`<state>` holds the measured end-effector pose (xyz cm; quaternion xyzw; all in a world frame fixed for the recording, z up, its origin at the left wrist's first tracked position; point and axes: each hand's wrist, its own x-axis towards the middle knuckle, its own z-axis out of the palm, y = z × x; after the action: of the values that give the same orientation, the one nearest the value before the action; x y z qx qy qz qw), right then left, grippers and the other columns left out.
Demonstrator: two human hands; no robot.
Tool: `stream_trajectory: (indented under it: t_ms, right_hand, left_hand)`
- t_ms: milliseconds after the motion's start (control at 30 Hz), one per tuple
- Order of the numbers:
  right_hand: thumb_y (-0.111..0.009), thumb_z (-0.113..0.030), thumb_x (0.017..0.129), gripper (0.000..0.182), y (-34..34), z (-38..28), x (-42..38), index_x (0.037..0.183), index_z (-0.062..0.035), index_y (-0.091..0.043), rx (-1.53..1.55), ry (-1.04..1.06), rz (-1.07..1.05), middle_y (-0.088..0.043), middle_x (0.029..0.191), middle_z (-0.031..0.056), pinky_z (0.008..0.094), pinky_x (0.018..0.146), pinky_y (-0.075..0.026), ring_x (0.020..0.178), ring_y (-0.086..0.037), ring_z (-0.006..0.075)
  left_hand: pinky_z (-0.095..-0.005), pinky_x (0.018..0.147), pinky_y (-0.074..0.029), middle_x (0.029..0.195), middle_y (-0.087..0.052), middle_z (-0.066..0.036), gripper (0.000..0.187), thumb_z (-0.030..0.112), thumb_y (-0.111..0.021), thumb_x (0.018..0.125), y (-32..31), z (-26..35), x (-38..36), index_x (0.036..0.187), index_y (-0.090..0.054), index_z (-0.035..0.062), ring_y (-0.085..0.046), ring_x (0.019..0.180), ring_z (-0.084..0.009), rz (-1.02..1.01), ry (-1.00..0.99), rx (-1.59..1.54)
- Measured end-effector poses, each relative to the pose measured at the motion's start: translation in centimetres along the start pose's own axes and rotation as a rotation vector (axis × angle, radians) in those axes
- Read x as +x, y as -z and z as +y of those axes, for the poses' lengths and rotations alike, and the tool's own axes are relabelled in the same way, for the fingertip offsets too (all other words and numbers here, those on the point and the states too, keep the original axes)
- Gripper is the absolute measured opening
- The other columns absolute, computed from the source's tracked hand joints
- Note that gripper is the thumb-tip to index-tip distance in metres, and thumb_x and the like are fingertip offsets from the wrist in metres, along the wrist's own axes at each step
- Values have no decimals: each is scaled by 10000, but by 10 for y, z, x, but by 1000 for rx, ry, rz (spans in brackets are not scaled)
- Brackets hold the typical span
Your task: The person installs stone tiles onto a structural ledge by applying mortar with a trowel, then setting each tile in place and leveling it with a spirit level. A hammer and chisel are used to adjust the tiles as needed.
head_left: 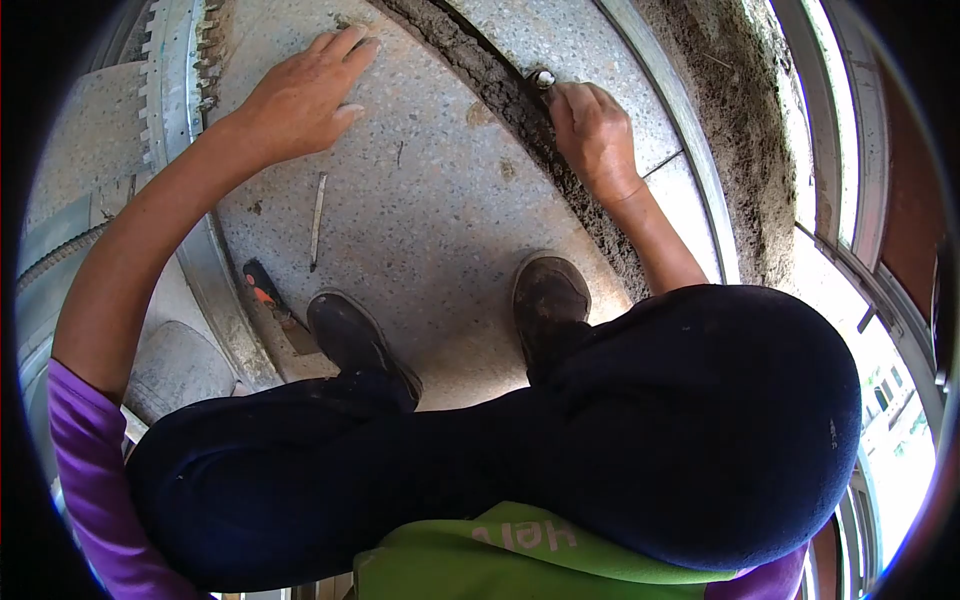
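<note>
My left hand (pixel 308 95) rests on the speckled terrazzo slab (pixel 430 190), fingers stretched forward and thumb apart, holding nothing. Farther right, my right hand (pixel 598 135) is closed round a tool with a shiny round metal end (pixel 542 78). The rest of that tool is hidden under the fingers, so its kind does not show. This hand is over a strip of dark wet mortar (pixel 470 65) that runs between two slabs. A pale thin stick (pixel 318 220) lies on the slab between my left hand and my boots.
A trowel with a black and orange handle (pixel 262 285) lies beside my left boot (pixel 350 330). At the left stands a toothed metal strip (pixel 170 90). A curved metal edge (pixel 690 130) borders rough mortar (pixel 740 130) at the right. My right boot (pixel 548 300) is near the joint.
</note>
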<state>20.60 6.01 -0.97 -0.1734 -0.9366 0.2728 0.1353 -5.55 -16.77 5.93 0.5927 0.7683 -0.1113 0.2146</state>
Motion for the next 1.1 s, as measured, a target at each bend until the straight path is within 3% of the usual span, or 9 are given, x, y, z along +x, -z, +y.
stream_trajectory:
  t_ms: [200,300,500,600,700,800,900,1000,1100]
  right_hand:
    - [-664,-94,943,110,4,-9,-1,908,2,-706,177,-196,8,-730,843,177,422,674,-594,712,-726,314]
    - [-669,-110,940,111,6,3,6,917,-2,-688,58,-69,62,-713,837,186,451,681,-583,743,-707,370]
    - [-680,-112,946,123,5,3,10,1001,-8,-715,-32,-6,-62,-723,897,193,414,715,-568,809,-719,367]
    - [-691,-99,935,115,17,-2,10,1004,-11,-717,240,-211,-78,-721,872,192,412,676,-563,758,-715,350]
    - [-673,-107,931,118,9,0,8,932,10,-687,140,-102,20,-709,850,197,447,684,-589,756,-709,377]
    - [-702,-142,952,153,-2,5,6,990,-1,-748,-86,90,13,-726,831,193,364,642,-555,690,-717,267]
    - [-688,-126,953,137,3,-6,4,972,4,-727,204,-203,-94,-725,853,188,387,659,-568,723,-723,299]
    - [-672,-100,932,113,4,-8,3,893,6,-672,181,-115,51,-693,786,186,439,652,-586,703,-701,360]
    - [-669,-106,931,120,-4,2,3,892,5,-692,32,-48,6,-712,814,185,433,655,-589,718,-712,351]
  left_hand:
    - [-465,1209,-362,1626,-315,-215,743,161,-695,932,0,-1,0,1571,-336,38,-349,1487,-386,-13,8,-8]
    - [-471,1212,-357,1628,-309,-216,745,163,-692,933,3,2,-1,1573,-333,41,-343,1491,-388,-23,4,5]
    - [-476,1209,-360,1634,-300,-216,754,158,-693,930,1,2,-1,1580,-325,53,-333,1497,-387,-28,5,30]
    - [-476,1208,-362,1635,-298,-215,752,156,-691,930,4,2,1,1579,-326,51,-331,1498,-385,-32,12,31]
    - [-476,1205,-365,1629,-305,-215,748,156,-692,929,2,2,0,1574,-329,42,-336,1494,-384,-21,4,24]
    - [-472,1202,-369,1619,-317,-212,746,151,-694,926,1,0,1,1568,-334,33,-345,1486,-381,-5,-11,20]
    - [-468,1200,-372,1610,-324,-213,745,143,-694,921,0,2,-1,1563,-336,24,-349,1479,-381,-5,-18,29]
    - [-467,1199,-371,1608,-321,-220,744,136,-695,916,2,2,1,1559,-339,20,-345,1480,-384,2,-21,31]
    - [-468,1200,-368,1607,-318,-226,744,134,-696,914,4,2,1,1557,-340,18,-342,1480,-387,-8,-20,9]
